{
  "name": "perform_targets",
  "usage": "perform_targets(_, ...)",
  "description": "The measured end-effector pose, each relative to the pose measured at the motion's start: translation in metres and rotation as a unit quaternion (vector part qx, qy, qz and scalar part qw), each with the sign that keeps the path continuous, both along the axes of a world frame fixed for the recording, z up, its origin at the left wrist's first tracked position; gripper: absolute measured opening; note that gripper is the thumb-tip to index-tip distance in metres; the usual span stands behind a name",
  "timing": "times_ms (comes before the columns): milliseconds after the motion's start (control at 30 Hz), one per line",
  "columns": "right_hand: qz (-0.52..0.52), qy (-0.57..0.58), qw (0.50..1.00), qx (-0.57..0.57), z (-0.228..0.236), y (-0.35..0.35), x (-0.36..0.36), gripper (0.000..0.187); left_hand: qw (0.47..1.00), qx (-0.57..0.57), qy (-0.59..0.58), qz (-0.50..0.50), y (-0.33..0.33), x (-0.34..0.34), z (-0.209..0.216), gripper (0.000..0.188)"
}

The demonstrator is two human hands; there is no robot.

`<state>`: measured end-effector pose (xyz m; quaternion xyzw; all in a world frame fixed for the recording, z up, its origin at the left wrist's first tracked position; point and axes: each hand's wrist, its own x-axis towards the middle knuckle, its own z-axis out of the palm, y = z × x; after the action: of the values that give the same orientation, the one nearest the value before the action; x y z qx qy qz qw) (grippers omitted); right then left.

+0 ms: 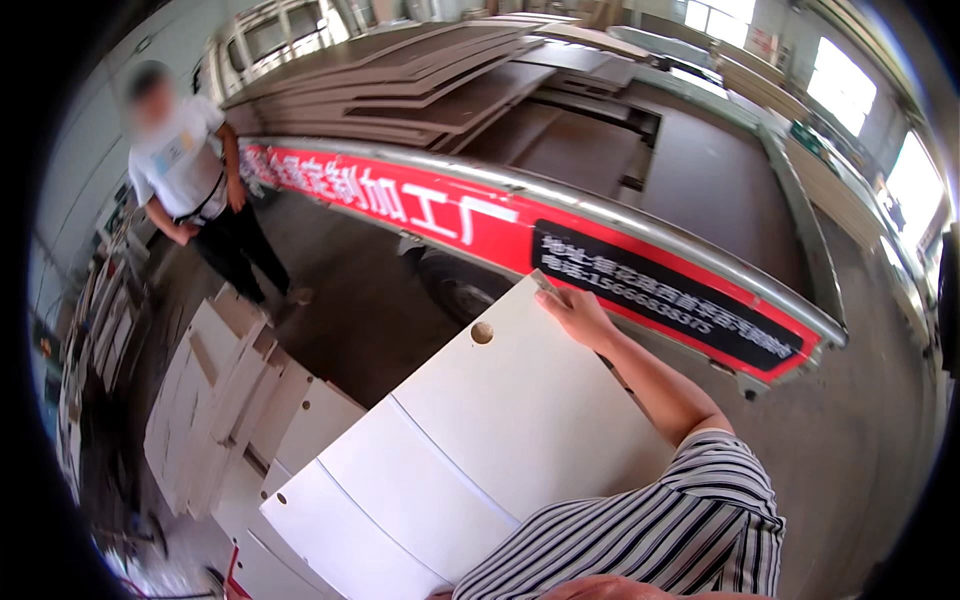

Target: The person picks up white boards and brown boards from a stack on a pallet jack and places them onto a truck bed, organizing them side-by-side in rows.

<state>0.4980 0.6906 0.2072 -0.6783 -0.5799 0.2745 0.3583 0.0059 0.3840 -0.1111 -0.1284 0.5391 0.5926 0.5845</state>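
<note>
A large white board (430,400), like a cabinet door panel, is tilted in front of my body. Two long grooves run across its face, and a round hinge-cup hole (482,333) is cut near its upper edge, with a smaller one at the left corner. My right hand (578,316) grips the upper right corner, fingers curled over the edge and my forearm lying along the panel's right side. Nothing of my left hand shows; the panel and my striped shirt cover the lower part of the view.
Ahead stands a truck with a red side panel (400,205); brown boards (400,75) are stacked on its bed, overhanging in places. At left, more white panels (250,420) are piled on the floor. Beyond them a person (185,165) in a white shirt stands beside the truck.
</note>
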Motion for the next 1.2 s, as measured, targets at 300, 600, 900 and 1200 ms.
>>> perform_targets(300, -0.259, 0.004, 0.959, 0.115, 0.157, -0.176, 0.149, 0.041, 0.949, 0.207, 0.202, -0.122, 0.016, 0.037, 0.046, 0.082)
perform_targets(600, -0.378, 0.191, 0.873, 0.242, 0.207, -0.358, 0.328, 0.057, 0.968, 0.198, -0.066, -0.139, 0.177, 0.244, 0.229, 0.082)
perform_targets(900, -0.464, 0.180, 0.842, 0.207, 0.174, -0.448, 0.459, 0.078, 0.946, 0.174, -0.108, -0.252, 0.235, 0.423, 0.300, 0.079)
perform_targets(1200, -0.482, 0.107, 0.857, 0.146, 0.159, -0.401, 0.482, 0.078, 0.949, 0.125, -0.119, -0.264, 0.277, 0.458, 0.309, 0.074)
